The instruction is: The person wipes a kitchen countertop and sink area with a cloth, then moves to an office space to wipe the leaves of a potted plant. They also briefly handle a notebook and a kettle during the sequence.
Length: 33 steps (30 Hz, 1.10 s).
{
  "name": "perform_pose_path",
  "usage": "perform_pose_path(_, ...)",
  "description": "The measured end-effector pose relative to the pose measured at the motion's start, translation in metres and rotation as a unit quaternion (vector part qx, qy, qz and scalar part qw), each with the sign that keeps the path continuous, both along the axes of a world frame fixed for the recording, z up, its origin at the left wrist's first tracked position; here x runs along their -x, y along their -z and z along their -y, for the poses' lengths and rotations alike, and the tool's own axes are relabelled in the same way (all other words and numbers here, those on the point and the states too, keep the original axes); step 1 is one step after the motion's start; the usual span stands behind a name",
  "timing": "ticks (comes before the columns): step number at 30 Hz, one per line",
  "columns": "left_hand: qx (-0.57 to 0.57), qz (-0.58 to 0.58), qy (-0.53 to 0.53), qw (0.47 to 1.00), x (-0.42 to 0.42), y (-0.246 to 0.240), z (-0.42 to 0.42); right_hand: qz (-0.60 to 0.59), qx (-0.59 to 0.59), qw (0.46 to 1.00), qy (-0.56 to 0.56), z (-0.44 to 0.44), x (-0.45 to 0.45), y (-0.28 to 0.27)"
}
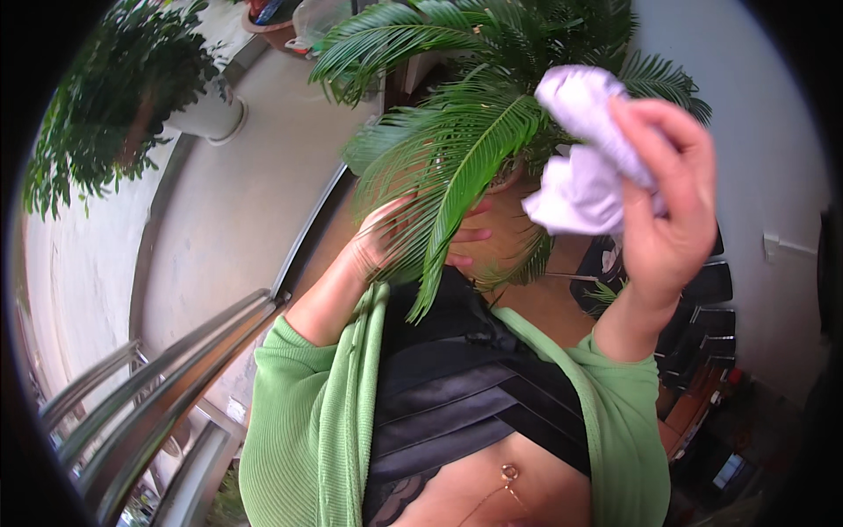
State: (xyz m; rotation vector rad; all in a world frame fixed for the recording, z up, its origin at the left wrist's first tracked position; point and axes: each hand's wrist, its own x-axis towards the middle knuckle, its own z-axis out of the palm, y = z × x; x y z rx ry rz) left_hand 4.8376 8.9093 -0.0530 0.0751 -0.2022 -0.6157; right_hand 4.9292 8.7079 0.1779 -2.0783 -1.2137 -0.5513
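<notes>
A crumpled lilac cloth [579, 191] is pinched between the thumb and fingers of my right hand [675, 204], raised at the right beside the palm. Part of the cloth folds up over my fingertips. My left hand [379, 237] is behind a drooping green frond [477, 151] of a potted sago palm, its fingers spread under the leaflets. The frond hides much of the palm of that hand, and its tip hangs down in front of my black top [435, 329]. More fronds [408, 33] arch above both hands.
The palm's pot [507, 176] stands on a brown floor [332, 253]. At the left are a leafy shrub [125, 99] in a white pot [211, 115] and a metal railing [178, 382]. Black chairs [714, 323] line the pale wall [757, 191] at the right.
</notes>
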Motion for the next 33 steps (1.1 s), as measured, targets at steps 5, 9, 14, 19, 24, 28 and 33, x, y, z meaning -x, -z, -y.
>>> perform_pose_path(5,-0.058,-0.023,-0.128,0.99,0.025,0.003,-0.003,0.168,-0.003,0.981,-0.096,-0.05,-0.052,0.033)
perform_pose_path(9,-0.042,-0.069,-0.198,0.977,0.038,0.004,0.008,-0.012,0.154,0.979,-0.136,-0.06,-0.065,0.106)
perform_pose_path(14,0.123,-0.071,-0.262,0.955,0.056,0.003,0.032,-0.182,0.069,0.959,-0.205,-0.026,-0.039,0.16)
perform_pose_path(19,0.541,-0.148,-0.127,0.818,0.06,-0.004,0.047,-0.197,0.081,0.944,-0.253,-0.023,-0.019,0.169)
perform_pose_path(24,0.349,-0.007,-0.216,0.912,0.052,0.005,0.05,-0.177,0.072,0.94,-0.284,-0.028,0.002,0.171)
perform_pose_path(28,0.147,-0.127,-0.308,0.931,0.057,0.034,0.05,-0.19,0.081,0.931,-0.302,-0.031,0.029,0.174)
perform_pose_path(33,0.143,-0.093,-0.346,0.923,0.056,0.062,0.046,-0.213,0.099,0.899,-0.371,-0.036,0.065,0.175)
